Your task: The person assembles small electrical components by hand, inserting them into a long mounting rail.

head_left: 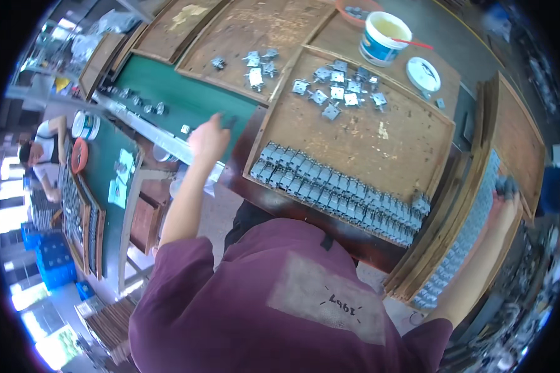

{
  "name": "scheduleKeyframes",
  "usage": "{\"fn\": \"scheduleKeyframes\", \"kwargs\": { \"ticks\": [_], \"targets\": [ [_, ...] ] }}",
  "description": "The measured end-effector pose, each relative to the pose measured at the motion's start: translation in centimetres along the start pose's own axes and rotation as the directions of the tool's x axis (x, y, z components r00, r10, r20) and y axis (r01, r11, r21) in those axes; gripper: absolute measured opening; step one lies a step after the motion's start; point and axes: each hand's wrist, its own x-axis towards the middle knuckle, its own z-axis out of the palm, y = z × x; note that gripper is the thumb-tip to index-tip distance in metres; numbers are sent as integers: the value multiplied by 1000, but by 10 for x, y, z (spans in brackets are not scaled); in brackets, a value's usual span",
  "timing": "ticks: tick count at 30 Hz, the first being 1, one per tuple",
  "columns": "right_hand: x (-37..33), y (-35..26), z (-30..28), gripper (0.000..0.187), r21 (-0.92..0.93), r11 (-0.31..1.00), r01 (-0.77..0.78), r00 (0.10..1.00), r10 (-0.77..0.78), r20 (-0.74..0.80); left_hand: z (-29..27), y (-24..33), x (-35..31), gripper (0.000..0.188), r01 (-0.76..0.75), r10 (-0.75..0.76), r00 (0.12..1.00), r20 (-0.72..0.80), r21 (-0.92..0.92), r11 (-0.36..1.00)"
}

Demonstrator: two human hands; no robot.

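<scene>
My left hand (209, 140) reaches over the green work surface (162, 84), fingers bent and slightly blurred. Beside its fingertips is a small dark smeared shape (229, 121), too unclear to name. Far to the right, my right hand (506, 204) closes around a dark grey metal part (507, 186), above a wooden tray packed with rows of grey metal parts (460, 242). Before me lies another wooden tray (379, 158). Two tight rows of grey metal parts (336, 189) line its near side, and loose square metal parts (337, 93) lie scattered at its far side.
A white bucket (379, 53) with a red stick (412, 43) stands beyond the tray, near a white lid (424, 76). Further wooden trays (230, 37) sit at the far left. A clear strip-like rail (149, 130) edges the green surface. Another person (46, 152) is at the left.
</scene>
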Motion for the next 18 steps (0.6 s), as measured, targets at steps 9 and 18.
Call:
{"fn": "scheduleKeyframes", "kwargs": {
  "ticks": [9, 18],
  "targets": [
    [-231, -33, 164, 25, 7, 991, -132, 969, 128, 213, 54, -79, 23, 31, 27, -19, 1000, 19, -577, 816],
    [-299, -57, 205, 30, -27, 985, -168, 891, 163, 424, -31, 132, -117, 51, 319, 737, 661, 140, -942, -107]
  ]
}}
